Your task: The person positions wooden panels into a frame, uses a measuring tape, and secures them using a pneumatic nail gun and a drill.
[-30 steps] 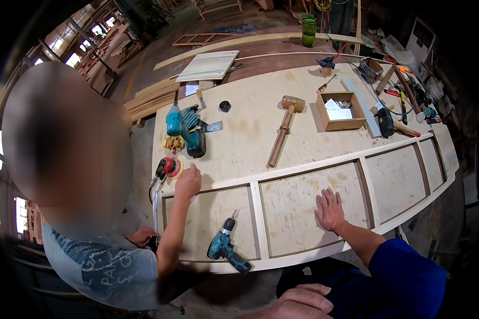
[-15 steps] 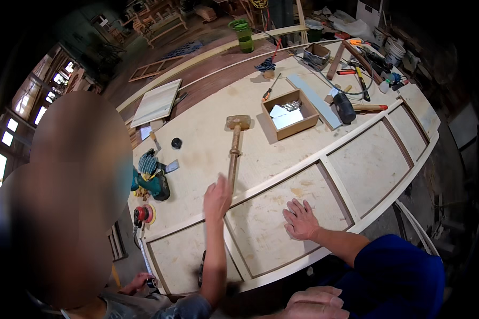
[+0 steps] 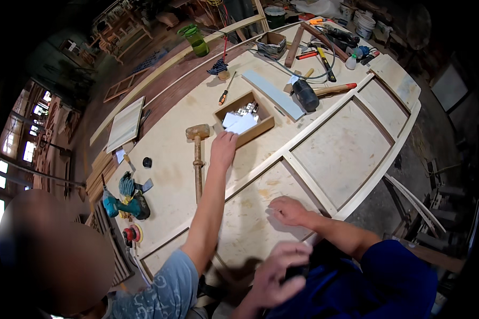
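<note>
My right hand [image 3: 286, 211], at the end of a blue sleeve, rests on the framed wooden panel [image 3: 343, 154] with its fingers curled in; nothing shows in it. My left hand [image 3: 280, 272] is raised over the near edge, slightly blurred, thumb and fingers apart around a dark patch; I see no clear object in it. At the left, a co-worker in a grey-blue shirt reaches across, their hand [image 3: 224, 144] at the near left corner of an open wooden box [image 3: 256, 130]. Shiny metal pieces and white sheets lie in the box. Beside that arm lies a wooden mallet [image 3: 198, 151].
A cordless drill [image 3: 126, 204] and a red sander [image 3: 133, 233] sit at the table's left. Beyond the box lie a screwdriver [image 3: 226, 91], a grey-blue strip [image 3: 271, 94] and a black-headed mallet [image 3: 306, 95]. A green jug [image 3: 196, 41] stands farther back.
My right hand has gone from lying flat and spread to curled. My left hand has risen from the lower edge. The co-worker's hand has moved from the mallet handle to the box. The view has shifted.
</note>
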Available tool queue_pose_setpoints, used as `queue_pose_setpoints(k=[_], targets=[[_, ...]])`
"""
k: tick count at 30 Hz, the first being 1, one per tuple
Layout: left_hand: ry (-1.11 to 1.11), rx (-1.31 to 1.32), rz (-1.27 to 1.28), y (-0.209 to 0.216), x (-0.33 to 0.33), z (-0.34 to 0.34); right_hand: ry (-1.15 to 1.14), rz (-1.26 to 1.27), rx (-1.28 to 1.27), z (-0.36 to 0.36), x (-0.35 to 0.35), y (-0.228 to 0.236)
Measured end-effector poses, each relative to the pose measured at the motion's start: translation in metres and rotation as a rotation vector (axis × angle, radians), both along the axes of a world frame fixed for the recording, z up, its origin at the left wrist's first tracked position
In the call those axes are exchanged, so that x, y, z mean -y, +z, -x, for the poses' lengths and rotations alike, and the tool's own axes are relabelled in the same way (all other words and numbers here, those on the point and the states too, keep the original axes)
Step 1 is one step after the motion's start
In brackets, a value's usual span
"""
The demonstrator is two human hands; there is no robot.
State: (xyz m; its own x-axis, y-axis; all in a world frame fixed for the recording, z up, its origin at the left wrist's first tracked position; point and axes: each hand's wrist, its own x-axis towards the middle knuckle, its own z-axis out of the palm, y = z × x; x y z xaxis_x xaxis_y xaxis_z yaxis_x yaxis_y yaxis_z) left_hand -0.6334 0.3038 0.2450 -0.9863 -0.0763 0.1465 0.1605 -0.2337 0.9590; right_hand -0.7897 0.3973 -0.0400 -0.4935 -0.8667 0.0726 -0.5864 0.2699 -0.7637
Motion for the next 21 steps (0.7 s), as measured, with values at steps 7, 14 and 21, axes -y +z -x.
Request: queue_pose_setpoints(k=[7,14,21], targets=[[0.600,0.468,1.058,-0.264,0.004,0.050,-0.348,0.116,0.129,0.125,-0.026,0.054],[0.841,0.758,1.499,-0.312,0.004,0.076,-0.175,0.123,0.189,0.210,0.013,0.054],[0.880,0.826,1.379,-0.313,0.002,0.077,0.140,0.175,0.247,0.187,0.105,0.065]])
